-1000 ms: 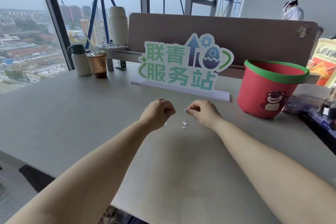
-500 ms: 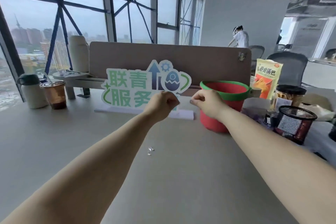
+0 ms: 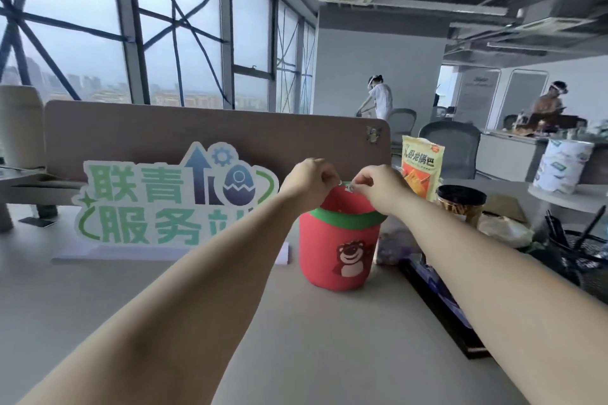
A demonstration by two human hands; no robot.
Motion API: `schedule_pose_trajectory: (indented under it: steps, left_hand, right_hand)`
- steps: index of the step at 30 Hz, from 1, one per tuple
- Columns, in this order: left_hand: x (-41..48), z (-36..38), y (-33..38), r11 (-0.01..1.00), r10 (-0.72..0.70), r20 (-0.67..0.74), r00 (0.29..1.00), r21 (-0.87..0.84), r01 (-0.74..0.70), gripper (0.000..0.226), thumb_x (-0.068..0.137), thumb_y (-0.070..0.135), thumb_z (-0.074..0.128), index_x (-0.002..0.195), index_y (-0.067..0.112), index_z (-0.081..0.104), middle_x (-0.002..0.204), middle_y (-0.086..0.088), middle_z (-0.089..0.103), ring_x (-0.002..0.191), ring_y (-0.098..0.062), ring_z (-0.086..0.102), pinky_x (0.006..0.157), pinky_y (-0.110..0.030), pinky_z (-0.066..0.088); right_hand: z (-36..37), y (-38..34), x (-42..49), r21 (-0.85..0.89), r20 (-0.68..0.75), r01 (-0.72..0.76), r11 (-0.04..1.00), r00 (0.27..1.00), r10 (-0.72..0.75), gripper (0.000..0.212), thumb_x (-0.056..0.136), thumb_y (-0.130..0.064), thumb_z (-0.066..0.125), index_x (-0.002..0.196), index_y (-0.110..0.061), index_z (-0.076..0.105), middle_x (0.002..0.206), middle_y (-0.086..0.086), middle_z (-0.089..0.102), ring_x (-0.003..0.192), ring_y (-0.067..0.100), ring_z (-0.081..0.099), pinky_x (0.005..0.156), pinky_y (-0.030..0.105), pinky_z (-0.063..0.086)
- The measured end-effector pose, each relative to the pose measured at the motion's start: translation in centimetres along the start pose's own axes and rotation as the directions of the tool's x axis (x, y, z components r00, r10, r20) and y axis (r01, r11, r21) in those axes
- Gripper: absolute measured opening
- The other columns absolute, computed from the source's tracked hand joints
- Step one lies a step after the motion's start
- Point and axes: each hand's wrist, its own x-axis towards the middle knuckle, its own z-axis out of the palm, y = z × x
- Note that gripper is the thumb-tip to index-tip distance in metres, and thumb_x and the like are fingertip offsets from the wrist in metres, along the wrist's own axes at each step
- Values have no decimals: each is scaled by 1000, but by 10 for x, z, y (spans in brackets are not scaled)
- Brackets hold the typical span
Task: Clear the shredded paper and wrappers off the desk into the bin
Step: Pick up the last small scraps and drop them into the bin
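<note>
A red bin (image 3: 340,250) with a green rim and a bear picture stands on the grey desk (image 3: 98,306). Both hands hover over its mouth. My right hand (image 3: 378,189) pinches a small clear wrapper scrap (image 3: 349,188) at its fingertips, right above the bin's opening. My left hand (image 3: 309,182) is closed with pinched fingers beside it; whatever it holds is hidden inside the fingers. My forearms hide the desk surface in front of the bin.
A green and white sign (image 3: 171,204) stands left of the bin before a brown divider (image 3: 214,135). A snack bag (image 3: 421,171), a dark-lidded jar (image 3: 460,204) and a black mesh holder (image 3: 582,253) crowd the right side. Two people stand far behind.
Both hands rose from the desk and moved right to above the bin's mouth. One small scrap stayed on the desk half a second ago; it is out of sight now.
</note>
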Motion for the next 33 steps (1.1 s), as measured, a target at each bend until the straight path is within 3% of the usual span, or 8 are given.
schedule_pose_trajectory:
  steps: [6,10,16,19,22,27,30,33]
  left_hand:
    - [11,23,-17,990,-8,109,994,139,-7,33,93,20,40,117,28,61,120,-4,65,109,-29,59,92,-39,49]
    - [5,20,-24,988,-40,135,990,155,18,37,90,18,40,119,30,60,121,-2,63,109,-27,58,93,-37,49]
    - [-42,-23,-22,992,-19,74,997,126,9,31,92,19,49,122,20,60,127,-7,56,112,-25,57,97,-35,47]
    - [-98,-58,-33,986,-47,43,998,160,40,32,92,24,52,124,24,57,134,-5,50,114,-22,56,99,-34,45]
    - [-168,-88,-63,965,-138,62,988,231,121,26,91,23,56,116,20,63,130,-6,53,111,-23,58,98,-31,44]
    - [-274,-116,-112,889,-385,68,920,296,350,25,86,23,63,110,21,66,119,-6,55,85,-17,59,86,-25,45]
    - [-317,-122,-132,840,-499,90,862,296,455,31,85,23,65,116,21,64,121,-8,54,87,-20,60,86,-25,45]
    - [-345,-114,-147,844,-517,51,855,198,498,35,84,26,66,119,22,61,121,-6,57,89,-18,59,82,-23,45]
  right_hand:
    - [9,16,3,19,73,11,1000,997,-13,26,91,-16,50,109,-21,68,113,6,69,103,25,60,90,37,49]
    - [11,16,2,-13,89,22,1000,996,-20,28,91,-16,50,115,-15,64,121,7,65,114,25,56,97,34,44]
    - [6,-14,-23,-18,43,60,998,997,-59,23,89,-24,55,108,-17,66,115,4,67,109,23,58,94,33,45]
    - [15,-44,-50,14,99,122,992,987,-123,22,87,-24,56,105,-16,66,110,4,68,104,23,60,92,36,48]
    - [46,-72,-83,57,207,147,987,966,-156,21,87,-21,57,103,-12,67,106,8,69,100,25,62,90,38,49]
    - [130,-95,-146,157,403,101,983,902,-157,24,85,-23,61,104,-10,66,109,9,69,101,24,62,85,27,44]
    - [172,-105,-178,148,491,72,986,860,-136,41,80,-36,67,111,-11,63,110,12,62,102,25,58,85,24,40]
    - [199,-111,-193,128,503,33,991,859,-94,64,71,-48,72,123,-16,55,117,11,53,113,26,50,97,27,38]
